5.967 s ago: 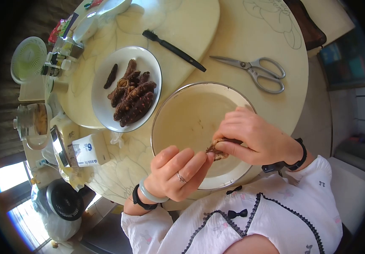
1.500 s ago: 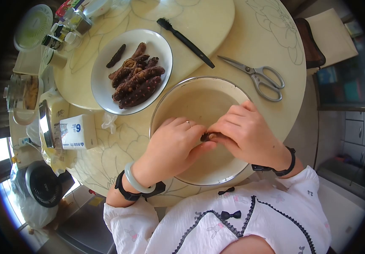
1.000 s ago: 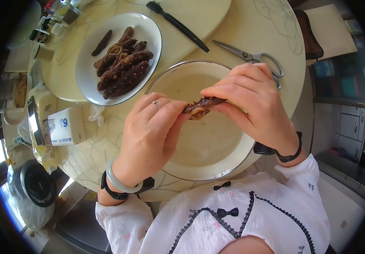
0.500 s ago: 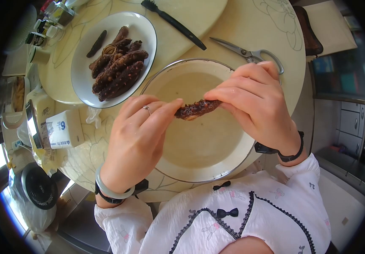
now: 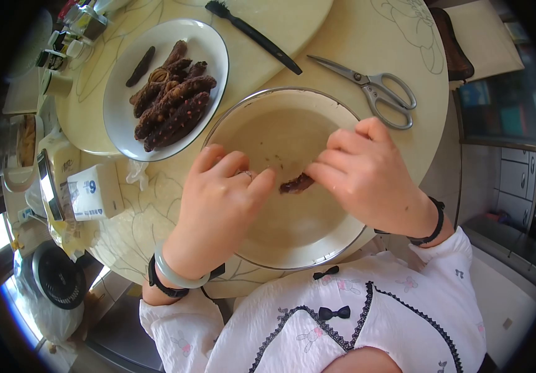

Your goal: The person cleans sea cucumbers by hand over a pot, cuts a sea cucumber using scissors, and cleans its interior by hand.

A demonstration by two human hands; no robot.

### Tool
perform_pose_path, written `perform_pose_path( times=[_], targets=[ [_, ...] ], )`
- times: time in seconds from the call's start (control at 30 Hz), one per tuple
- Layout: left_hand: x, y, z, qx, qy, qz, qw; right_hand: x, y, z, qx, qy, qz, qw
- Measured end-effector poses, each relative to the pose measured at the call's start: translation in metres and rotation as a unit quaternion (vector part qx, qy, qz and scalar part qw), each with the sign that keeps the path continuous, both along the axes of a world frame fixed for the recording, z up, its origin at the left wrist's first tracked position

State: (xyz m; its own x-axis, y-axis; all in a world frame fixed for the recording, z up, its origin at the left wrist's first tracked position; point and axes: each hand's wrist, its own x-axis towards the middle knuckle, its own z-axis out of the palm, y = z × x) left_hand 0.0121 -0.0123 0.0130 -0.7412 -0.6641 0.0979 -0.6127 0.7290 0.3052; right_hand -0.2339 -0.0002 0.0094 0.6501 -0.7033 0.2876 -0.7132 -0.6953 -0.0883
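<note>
A wide pale basin point(image 5: 293, 252) with a dark rim holds shallow, slightly cloudy water with small dark bits in it. Over its right part, my right hand point(image 5: 367, 177) pinches a dark reddish-brown sea cucumber point(image 5: 295, 184) by its right end. The piece points left, low over the water. My left hand point(image 5: 221, 205) is at the basin's left side, apart from the piece, with thumb and fingers drawn together; whether anything tiny is between them is too small to tell.
A white plate point(image 5: 115, 127) at the upper left bears several dark sea cucumbers. A black brush point(image 5: 258, 38) lies behind the basin, and grey scissors point(image 5: 367, 84) rest at its upper right. Left are a white box point(image 5: 95, 193) and small jars point(image 5: 80, 50).
My left hand has let go of the sea cucumber's left end. My right hand has lowered it toward the water and tilted it. Dark bits now show in the water, and the scissors are more exposed.
</note>
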Motion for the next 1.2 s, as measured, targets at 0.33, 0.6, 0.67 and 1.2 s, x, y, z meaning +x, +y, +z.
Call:
perform_pose_path(
  times=[0.33, 0.6, 0.67, 1.2],
  targets=[
    [-0.008, 0.005, -0.002, 0.073, 0.087, 0.011, 0.993, 0.007, 0.004, -0.004, 0.029, -0.081, -0.036, 0.996],
    [-0.004, 0.003, -0.003, 0.178, 0.194, 0.021, 0.964, -0.001, -0.001, 0.008, 0.141, -0.163, -0.008, 0.977],
    [-0.004, 0.001, -0.001, 0.221, 0.219, 0.029, 0.950, -0.001, -0.001, 0.009, 0.150, -0.178, -0.002, 0.972],
    [-0.007, 0.000, 0.002, 0.346, 0.276, 0.058, 0.895, 0.001, 0.000, 0.006, 0.191, -0.219, -0.008, 0.957]
  ],
)
